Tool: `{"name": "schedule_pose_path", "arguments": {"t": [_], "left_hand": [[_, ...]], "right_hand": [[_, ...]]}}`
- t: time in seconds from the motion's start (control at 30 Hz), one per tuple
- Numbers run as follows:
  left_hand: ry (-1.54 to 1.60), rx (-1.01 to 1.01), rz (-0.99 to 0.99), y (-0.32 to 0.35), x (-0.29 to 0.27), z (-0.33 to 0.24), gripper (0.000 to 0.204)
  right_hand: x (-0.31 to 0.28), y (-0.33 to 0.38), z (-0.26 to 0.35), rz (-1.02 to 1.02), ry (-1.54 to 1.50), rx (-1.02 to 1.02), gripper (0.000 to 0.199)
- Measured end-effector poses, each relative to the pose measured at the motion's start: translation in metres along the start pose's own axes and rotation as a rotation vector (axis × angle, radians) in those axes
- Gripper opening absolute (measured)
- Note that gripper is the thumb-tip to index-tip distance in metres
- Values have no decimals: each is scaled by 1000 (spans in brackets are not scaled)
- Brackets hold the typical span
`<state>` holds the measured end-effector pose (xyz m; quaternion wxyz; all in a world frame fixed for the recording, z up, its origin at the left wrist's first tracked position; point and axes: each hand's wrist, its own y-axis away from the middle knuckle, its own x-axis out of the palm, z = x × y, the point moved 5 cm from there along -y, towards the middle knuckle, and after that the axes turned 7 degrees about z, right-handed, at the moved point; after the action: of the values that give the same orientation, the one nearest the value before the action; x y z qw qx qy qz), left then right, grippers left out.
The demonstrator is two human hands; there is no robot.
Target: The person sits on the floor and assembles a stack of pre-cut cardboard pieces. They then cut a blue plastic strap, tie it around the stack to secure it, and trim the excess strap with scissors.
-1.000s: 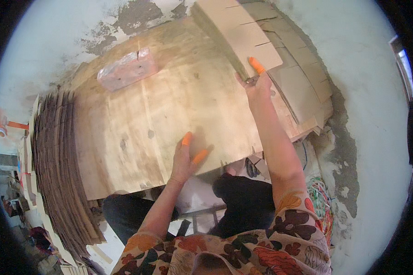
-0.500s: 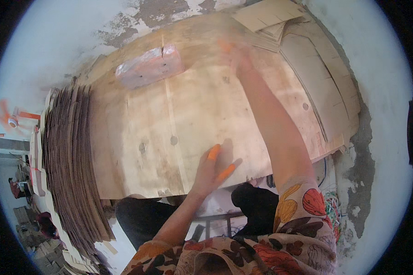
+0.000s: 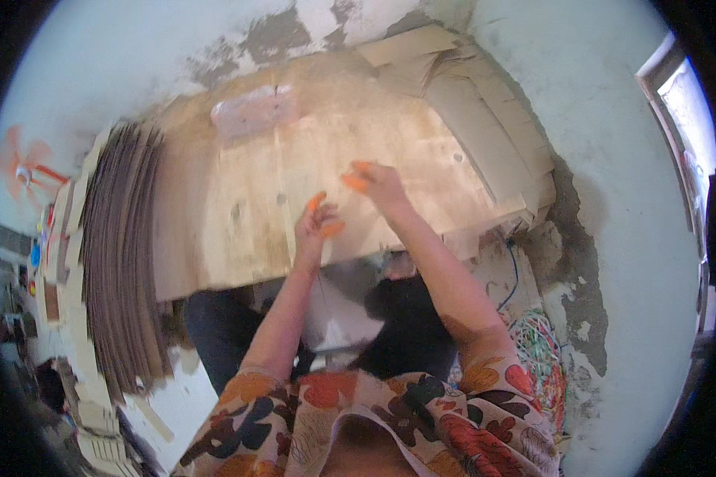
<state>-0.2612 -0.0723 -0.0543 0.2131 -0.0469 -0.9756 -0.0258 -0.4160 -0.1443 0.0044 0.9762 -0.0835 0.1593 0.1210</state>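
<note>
Both my hands hover over the near middle of a wooden board table, apart from each other. My left hand (image 3: 317, 221) has orange covers on the thumb and a finger; its fingers are apart and nothing shows between them. To its right and a little farther off, my right hand (image 3: 382, 187) also wears orange finger covers. Its fingers are bent, the covered tips slightly apart, with no object visible in them; the picture is somewhat blurred. Beneath both hands lies the bare wooden tabletop (image 3: 223, 175). A clear plastic-wrapped pinkish packet (image 3: 254, 113) rests at the table's far side.
A tall row of brown cardboard sheets (image 3: 123, 254) stands along the table's left edge. Flat cardboard pieces (image 3: 485, 127) lie at the far right. Tangled coloured straps (image 3: 537, 350) sit on the floor at right, by the wall (image 3: 612, 199). An orange fan (image 3: 25, 171) is at far left.
My right hand has drawn back from the table's far side to near my left hand. My left hand has risen slightly and moved left in the picture; the view has shifted too.
</note>
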Motion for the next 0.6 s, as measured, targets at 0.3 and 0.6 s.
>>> {"name": "schedule_pose_path", "arguments": {"t": [0.3,0.6], "left_hand": [[351,66,569,110,66,-103,77],[127,-120,435,255,8,-84,58]], "right_hand": [[78,118,82,357,-1398,173,55],[174,205,85,670,-1069,234,43]]}}
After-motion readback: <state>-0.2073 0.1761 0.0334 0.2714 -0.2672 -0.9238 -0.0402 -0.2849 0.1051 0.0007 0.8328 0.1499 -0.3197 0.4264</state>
